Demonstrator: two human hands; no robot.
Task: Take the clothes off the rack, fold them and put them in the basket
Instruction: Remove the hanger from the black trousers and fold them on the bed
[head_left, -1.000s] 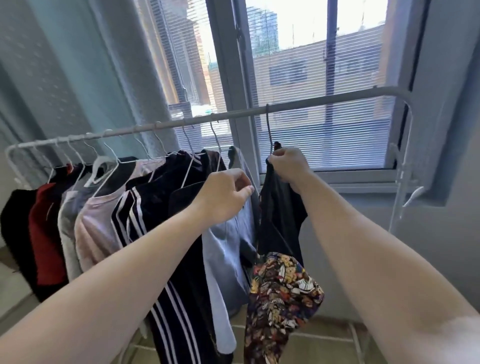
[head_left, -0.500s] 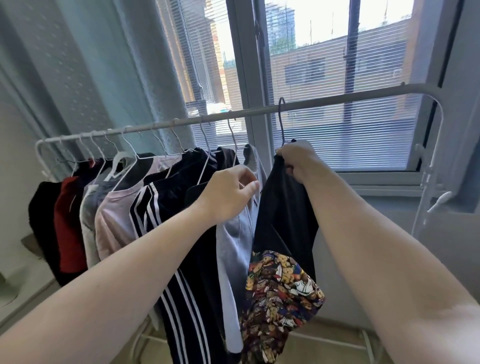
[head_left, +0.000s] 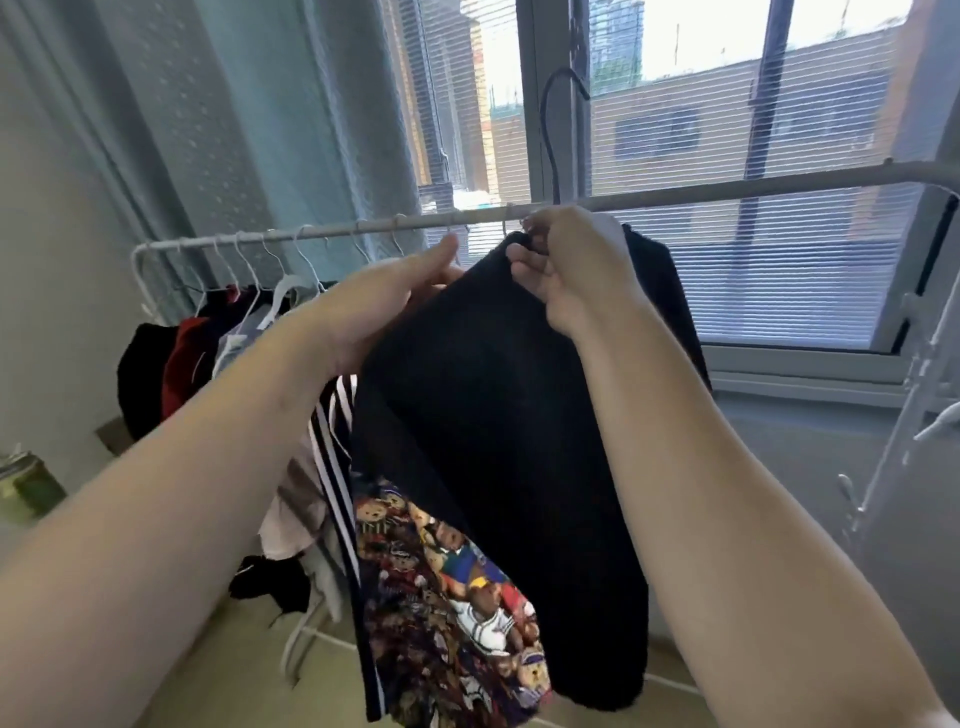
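A black garment with a bear-print lining hangs on a dark hanger whose hook now stands above the white rack rail, off it. My right hand grips the garment's top at the hanger neck. My left hand reaches along the garment's left shoulder, thumb straight on top, its fingers hidden behind the cloth. Further left on the rail hang a striped black garment, a red one and several others on white hangers. No basket is in view.
A window with blinds and a pale curtain stand behind the rack. The rack's right post carries white hooks. A green-lidded container sits at the far left. The rack's white foot bar lies on the floor.
My right hand has lifted the black garment's hanger up off the rail and drawn it toward me. My left hand has left the grey garment and moved onto the black one's shoulder.
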